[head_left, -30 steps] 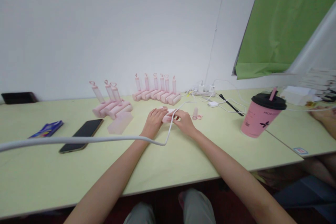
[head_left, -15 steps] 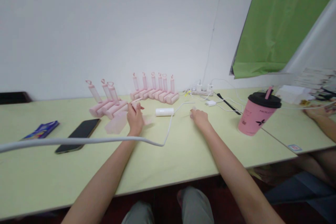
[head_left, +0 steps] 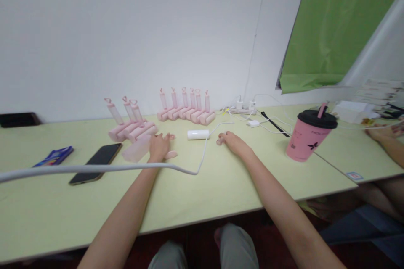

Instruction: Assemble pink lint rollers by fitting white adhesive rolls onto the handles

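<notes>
Between my two hands, the white cylinder (head_left: 198, 135) lies sideways on the pale table (head_left: 195, 195). From afar I see my right hand (head_left: 232, 141) pinching a small translucent piece (head_left: 219, 141); my left hand (head_left: 159, 148) lies beside a pink oval piece (head_left: 171, 154), but I cannot tell whether it grips anything.

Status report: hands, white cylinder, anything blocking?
Left hand beside pink oval piece, grip unclear. Right hand holding small translucent piece. White cylinder between hands, untouched. Cable crosses its right end in view.
</notes>
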### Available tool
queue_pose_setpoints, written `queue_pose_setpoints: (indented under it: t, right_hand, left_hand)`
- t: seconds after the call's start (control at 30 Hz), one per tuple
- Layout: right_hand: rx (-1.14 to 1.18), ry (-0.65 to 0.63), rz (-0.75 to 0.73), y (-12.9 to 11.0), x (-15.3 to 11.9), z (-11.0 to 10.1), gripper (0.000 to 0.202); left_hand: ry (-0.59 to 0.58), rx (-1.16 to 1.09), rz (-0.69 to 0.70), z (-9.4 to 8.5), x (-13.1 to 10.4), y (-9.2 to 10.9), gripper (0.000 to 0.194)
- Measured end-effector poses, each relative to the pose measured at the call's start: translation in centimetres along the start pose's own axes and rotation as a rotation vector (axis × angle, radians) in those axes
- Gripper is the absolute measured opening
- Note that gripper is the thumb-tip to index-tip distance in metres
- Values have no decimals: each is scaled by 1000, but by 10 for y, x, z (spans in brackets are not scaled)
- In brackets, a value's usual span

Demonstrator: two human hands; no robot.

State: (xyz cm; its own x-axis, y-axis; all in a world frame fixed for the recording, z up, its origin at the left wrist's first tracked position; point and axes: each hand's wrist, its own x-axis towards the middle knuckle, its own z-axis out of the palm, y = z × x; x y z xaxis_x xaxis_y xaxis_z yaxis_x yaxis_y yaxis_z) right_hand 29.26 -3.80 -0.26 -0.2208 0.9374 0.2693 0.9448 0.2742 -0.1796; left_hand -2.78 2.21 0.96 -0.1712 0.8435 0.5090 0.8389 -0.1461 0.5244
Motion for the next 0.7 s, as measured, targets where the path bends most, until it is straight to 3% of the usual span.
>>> queue_pose_setpoints:
  t: [0.07,0.17,0.27,0.33,0.43,0.53,0.7]
  right_hand:
    - [16,27,-36,-4,2,-3,26]
    - [15,113,-57,-15,7,-10,25]
    - [94,248,-140,-34,7,-20,26]
    - [248,333,-232,-48,5,-23,25]
    - [549,362,-279,-66,4,-19,20]
    - [827,304,-191,-71,10,-5,20]
    - [1235,104,-200,-59,26,16,58]
  left_hand:
    - [75,69,84,-6,-3,13,43]
    - [115,17,378,-18,-14,44,39]
    - [-29,-94,678,-22,-34,77,44]
    - [-158,-223,767,-14,-49,91,50]
    - [-320,-431,728,4,-65,97,57]
    - [-403,-511,616,14,-66,91,50]
    - [-285,-454,518,9,-54,81,47]
